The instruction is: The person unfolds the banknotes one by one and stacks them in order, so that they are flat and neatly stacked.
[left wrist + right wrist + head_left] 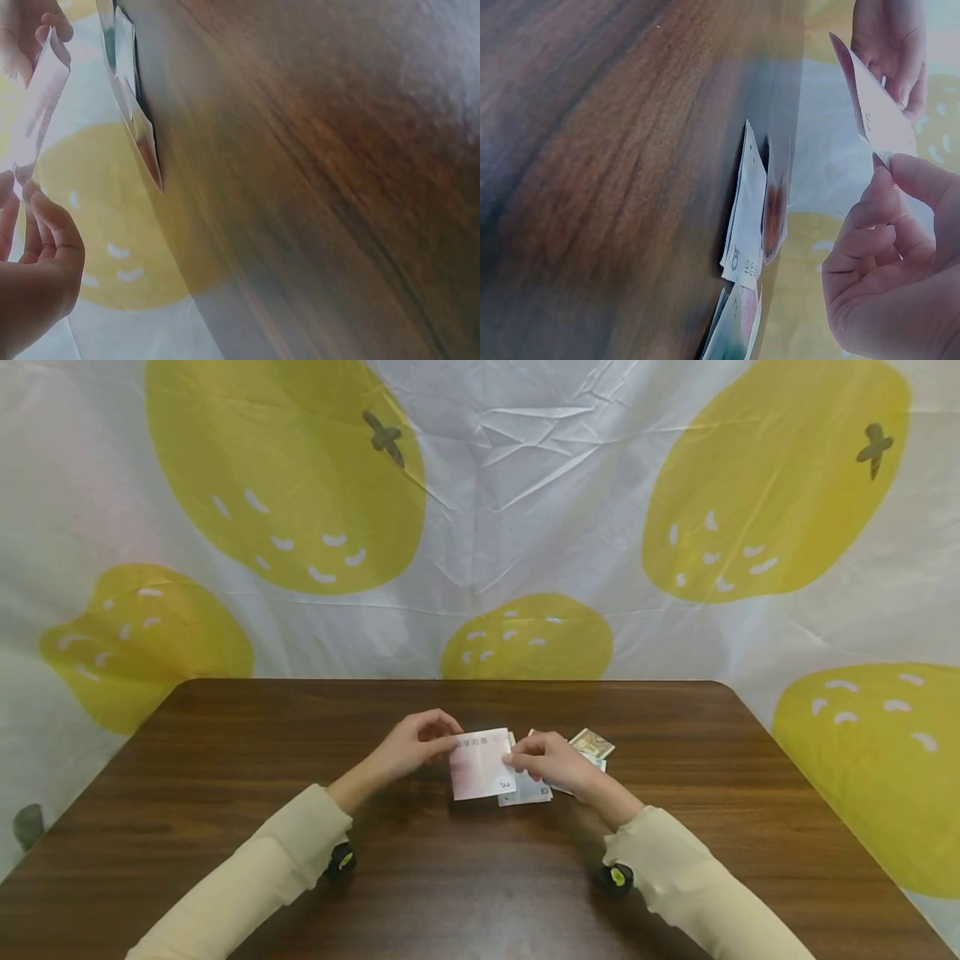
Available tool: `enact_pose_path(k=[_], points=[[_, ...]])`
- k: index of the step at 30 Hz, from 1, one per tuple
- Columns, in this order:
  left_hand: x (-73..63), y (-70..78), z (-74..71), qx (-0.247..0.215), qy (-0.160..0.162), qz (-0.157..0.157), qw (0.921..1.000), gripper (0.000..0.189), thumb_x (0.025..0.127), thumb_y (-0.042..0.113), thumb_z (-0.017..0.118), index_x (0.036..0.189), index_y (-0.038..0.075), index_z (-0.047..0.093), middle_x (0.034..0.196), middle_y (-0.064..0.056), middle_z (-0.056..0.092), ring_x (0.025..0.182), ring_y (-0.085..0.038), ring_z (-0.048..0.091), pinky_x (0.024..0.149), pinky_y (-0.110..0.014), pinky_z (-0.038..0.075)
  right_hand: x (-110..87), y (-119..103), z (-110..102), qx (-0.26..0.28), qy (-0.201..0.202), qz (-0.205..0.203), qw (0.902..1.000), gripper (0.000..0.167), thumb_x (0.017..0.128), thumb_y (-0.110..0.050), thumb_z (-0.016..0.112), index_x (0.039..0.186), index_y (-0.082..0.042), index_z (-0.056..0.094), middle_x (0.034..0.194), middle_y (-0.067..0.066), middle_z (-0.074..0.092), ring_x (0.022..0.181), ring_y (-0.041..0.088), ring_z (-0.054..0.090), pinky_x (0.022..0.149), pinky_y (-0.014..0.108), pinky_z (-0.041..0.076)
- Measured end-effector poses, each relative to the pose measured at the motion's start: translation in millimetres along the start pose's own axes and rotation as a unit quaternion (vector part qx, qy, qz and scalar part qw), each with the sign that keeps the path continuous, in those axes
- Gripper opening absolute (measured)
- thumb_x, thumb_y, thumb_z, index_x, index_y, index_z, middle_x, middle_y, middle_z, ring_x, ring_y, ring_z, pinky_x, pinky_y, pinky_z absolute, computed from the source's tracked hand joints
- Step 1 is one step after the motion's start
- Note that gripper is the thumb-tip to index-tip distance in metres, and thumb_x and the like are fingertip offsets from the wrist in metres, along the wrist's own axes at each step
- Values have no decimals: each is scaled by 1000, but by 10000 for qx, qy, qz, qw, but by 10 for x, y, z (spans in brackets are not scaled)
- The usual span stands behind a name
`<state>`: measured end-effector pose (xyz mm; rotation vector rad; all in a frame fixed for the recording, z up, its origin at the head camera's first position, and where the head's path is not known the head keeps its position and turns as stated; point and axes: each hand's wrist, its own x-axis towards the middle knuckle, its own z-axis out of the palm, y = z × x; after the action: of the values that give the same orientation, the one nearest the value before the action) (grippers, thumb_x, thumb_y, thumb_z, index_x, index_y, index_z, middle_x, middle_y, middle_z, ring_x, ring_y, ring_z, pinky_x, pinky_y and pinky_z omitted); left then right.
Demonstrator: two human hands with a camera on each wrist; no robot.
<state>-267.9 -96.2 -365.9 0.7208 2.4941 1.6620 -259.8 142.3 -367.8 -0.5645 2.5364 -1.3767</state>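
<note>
A pinkish-white banknote (482, 767), seemingly folded, is held up between my two hands above the table. My left hand (412, 743) pinches its left edge between thumb and fingers. The right edge is pinched by my right hand (557, 763); the right wrist view shows thumb and forefinger meeting on a corner of the note (881, 120). Beneath and to the right lie bluish-grey banknotes (527, 792), partly covered by the held note. A brownish banknote (592, 743) lies farther right, past my right hand, with a pale greenish note (596, 762) beside it.
Everything lies on a dark brown wooden table (465, 885). Behind its far edge hangs a white cloth (525, 527) printed with large yellow lemons. Each wrist wears a small black camera (617, 878) below a cream sleeve (690, 868).
</note>
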Motion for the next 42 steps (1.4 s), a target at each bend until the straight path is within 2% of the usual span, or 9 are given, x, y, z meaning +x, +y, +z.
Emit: enact_pose_path(k=[5,8,15,19,23,29,33,38,42], points=[[-8,22,18,39,-99,-29,9999,11,82,11,62,91,5,60,79,-4,57,66,-32,51,52,-35,42,-37,2,-5,101,15,-29,9999,19,84,-21,61,78,-3,63,63,0,45,56,13,42,50,25,33],[-12,25,26,35,-204,46,9998,11,82,11,62,90,3,60,78,-4,57,65,-32,50,50,-32,41,-65,1,-10,117,-32,-46,9999,20,83,-22,61,75,-4,62,58,-1,44,52,12,39,46,24,31],[-16,24,53,2,-395,115,9992,9,80,11,64,86,4,61,81,-2,57,63,-22,50,49,-26,38,-139,34,-17,279,-134,-214,9993,20,83,-19,61,73,-2,61,53,-1,42,46,10,36,40,22,28],[-28,26,71,136,-436,417,9981,11,78,8,66,85,1,61,80,-2,54,66,-14,48,53,-25,39,-186,53,-6,473,-104,-66,9988,20,83,-19,62,76,0,62,53,-1,42,46,10,35,40,21,28],[-32,36,95,318,-501,655,9961,10,78,7,66,84,1,62,71,0,51,66,-12,45,57,-23,37,-229,60,9,690,-54,75,9976,20,82,-18,62,79,2,62,53,-1,42,46,9,34,40,21,27],[-58,107,125,266,-665,514,9961,8,79,6,65,82,-1,62,67,0,52,63,-13,45,55,-23,36,-337,-60,10,836,-70,81,9964,19,84,-12,60,78,6,59,53,0,41,47,10,35,40,21,27],[-51,74,141,222,-701,464,9962,8,79,7,65,82,-1,61,70,0,54,65,-12,47,57,-23,38,-313,63,24,923,-14,98,9957,22,83,-17,62,77,4,59,54,0,42,47,10,36,40,20,27],[-58,77,153,133,-775,499,9957,10,80,7,64,82,-2,60,73,-1,56,68,-12,50,61,-25,40,-353,73,26,1093,-2,68,9940,27,84,-19,60,74,5,55,52,0,40,45,8,34,40,20,25],[-62,75,162,96,-828,356,9959,10,80,7,64,83,-1,60,74,-1,56,69,-13,50,62,-25,41,-378,79,26,1226,19,63,9924,27,85,-18,59,75,7,54,52,0,39,46,8,34,41,20,26]])
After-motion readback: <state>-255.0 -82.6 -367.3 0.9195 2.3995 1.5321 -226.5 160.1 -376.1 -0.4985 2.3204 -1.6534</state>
